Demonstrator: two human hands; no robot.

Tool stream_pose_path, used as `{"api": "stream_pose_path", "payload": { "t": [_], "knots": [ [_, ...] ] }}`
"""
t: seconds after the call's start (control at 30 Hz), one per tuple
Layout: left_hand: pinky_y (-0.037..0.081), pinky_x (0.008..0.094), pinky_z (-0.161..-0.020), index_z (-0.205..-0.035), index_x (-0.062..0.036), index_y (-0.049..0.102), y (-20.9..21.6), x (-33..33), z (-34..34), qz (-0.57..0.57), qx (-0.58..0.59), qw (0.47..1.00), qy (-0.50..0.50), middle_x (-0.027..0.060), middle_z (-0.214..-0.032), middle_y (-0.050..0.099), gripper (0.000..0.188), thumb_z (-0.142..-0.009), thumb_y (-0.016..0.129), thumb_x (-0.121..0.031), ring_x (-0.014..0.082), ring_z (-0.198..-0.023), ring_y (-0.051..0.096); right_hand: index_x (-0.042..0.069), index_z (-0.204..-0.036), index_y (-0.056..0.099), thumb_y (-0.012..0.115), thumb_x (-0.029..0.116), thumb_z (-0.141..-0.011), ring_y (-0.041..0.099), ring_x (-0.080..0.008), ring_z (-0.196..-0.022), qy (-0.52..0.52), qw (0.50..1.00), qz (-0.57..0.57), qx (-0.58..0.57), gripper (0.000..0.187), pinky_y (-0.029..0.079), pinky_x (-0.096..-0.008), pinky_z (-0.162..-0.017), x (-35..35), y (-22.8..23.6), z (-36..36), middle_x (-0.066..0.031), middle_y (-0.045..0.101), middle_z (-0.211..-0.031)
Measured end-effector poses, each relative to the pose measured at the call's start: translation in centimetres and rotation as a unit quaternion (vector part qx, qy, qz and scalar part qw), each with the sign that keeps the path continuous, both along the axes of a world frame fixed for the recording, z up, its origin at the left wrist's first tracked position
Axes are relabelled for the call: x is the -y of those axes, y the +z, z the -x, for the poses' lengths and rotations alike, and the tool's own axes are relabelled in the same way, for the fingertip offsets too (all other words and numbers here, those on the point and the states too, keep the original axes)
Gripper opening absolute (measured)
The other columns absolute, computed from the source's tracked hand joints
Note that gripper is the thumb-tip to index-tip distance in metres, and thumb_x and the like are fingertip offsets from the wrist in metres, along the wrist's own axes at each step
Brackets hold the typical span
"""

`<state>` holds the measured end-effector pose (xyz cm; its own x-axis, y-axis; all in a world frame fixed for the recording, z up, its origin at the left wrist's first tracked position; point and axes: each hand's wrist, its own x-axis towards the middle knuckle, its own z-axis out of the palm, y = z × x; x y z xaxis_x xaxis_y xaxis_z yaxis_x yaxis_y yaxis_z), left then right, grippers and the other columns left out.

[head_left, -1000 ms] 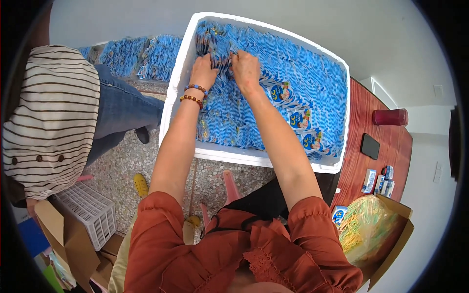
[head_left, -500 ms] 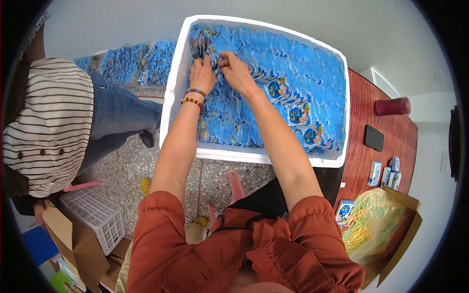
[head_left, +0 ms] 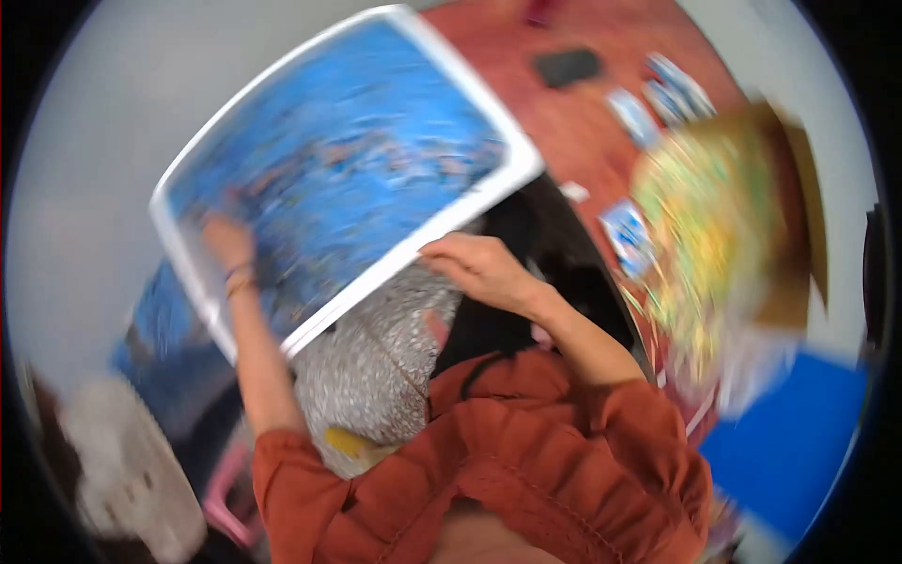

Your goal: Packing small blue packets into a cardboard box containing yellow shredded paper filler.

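Plain pale grey wall (head_left: 103, 197) at left, another pale wall strip (head_left: 841, 197) far right. Speckled grey stone-look floor (head_left: 362, 362) lower centre. Reddish table (head_left: 648, 28) upper right, blurred; lighting fairly even.

The light is bright. Small blue packets (head_left: 376, 103) at the upper middle are smeared and blurry. The bare right hand (head_left: 484, 271) near the centre looks clearer. The big white foam box (head_left: 376, 276) has bendy edges, and every corner of the view is black.
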<state>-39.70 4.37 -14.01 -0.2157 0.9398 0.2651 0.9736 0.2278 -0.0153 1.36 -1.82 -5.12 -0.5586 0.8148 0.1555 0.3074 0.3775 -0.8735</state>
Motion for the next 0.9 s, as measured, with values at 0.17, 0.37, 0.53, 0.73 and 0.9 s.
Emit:
{"api": "stream_pose_path", "payload": {
  "t": [0.17, 0.37, 0.53, 0.73, 0.9],
  "knots": [
    [0.048, 0.0502, -0.073, -0.126, 0.0113, 0.037, -4.3, 0.6, 6.1, -0.072, -0.015, 0.991, 0.112, 0.0307, -0.095, 0.060, 0.063, -0.072, 0.062, -0.011, 0.0453, -0.083, 0.060, 0.000, -0.103, 0.063, 0.054, 0.007, -0.092, 0.067, -0.0187, -0.079, -0.114, 0.985, 0.114, -0.066, 0.017, 0.052, -0.0284, -0.071, 4.6, 0.5, -6.8, -0.0108, 0.067, -0.091],
    [0.046, 0.0511, -0.087, -0.134, 0.0175, 0.022, -6.6, -1.2, 9.8, -0.105, 0.032, 0.986, 0.123, 0.0372, -0.116, 0.049, 0.085, -0.076, 0.068, -0.023, 0.0484, -0.102, 0.054, 0.001, -0.104, 0.064, 0.059, 0.018, -0.090, 0.063, -0.0146, -0.080, -0.404, 0.913, 0.057, 0.000, 0.023, 0.050, -0.0284, -0.068, 9.0, 1.3, -16.5, -0.0083, 0.066, -0.089],
    [0.042, 0.0500, -0.095, -0.137, 0.0185, 0.015, -5.3, -0.4, 9.0, -0.059, 0.017, 0.989, 0.132, 0.0373, -0.126, 0.042, 0.100, -0.075, 0.076, -0.031, 0.0485, -0.113, 0.048, 0.002, -0.095, 0.065, 0.069, 0.033, -0.078, 0.061, -0.0244, -0.083, -0.575, 0.798, -0.004, 0.179, 0.036, 0.047, -0.0333, -0.073, 7.4, 1.7, -24.1, -0.0127, 0.064, -0.090],
    [0.043, 0.0501, -0.093, -0.131, 0.0163, 0.028, 0.2, 1.9, 8.0, -0.071, 0.060, 0.983, 0.158, 0.0337, -0.119, 0.049, 0.094, -0.072, 0.076, -0.038, 0.0458, -0.111, 0.050, 0.002, -0.097, 0.065, 0.073, 0.041, -0.071, 0.060, -0.0311, -0.096, -0.466, 0.841, 0.027, 0.274, 0.048, 0.044, -0.0416, -0.084, 4.3, 1.8, -26.3, -0.0164, 0.065, -0.098],
    [0.035, 0.0481, -0.099, -0.129, 0.0077, 0.045, 8.0, 4.8, -8.8, -0.308, 0.039, 0.949, -0.057, 0.0264, -0.121, 0.052, 0.059, -0.085, 0.064, -0.027, 0.0412, -0.113, 0.048, 0.002, -0.098, 0.062, 0.074, 0.039, -0.070, 0.060, -0.0329, -0.097, -0.460, 0.852, -0.002, 0.251, 0.048, 0.045, -0.0436, -0.082, 4.6, 0.5, -27.1, -0.0166, 0.064, -0.100]
  ]
}}
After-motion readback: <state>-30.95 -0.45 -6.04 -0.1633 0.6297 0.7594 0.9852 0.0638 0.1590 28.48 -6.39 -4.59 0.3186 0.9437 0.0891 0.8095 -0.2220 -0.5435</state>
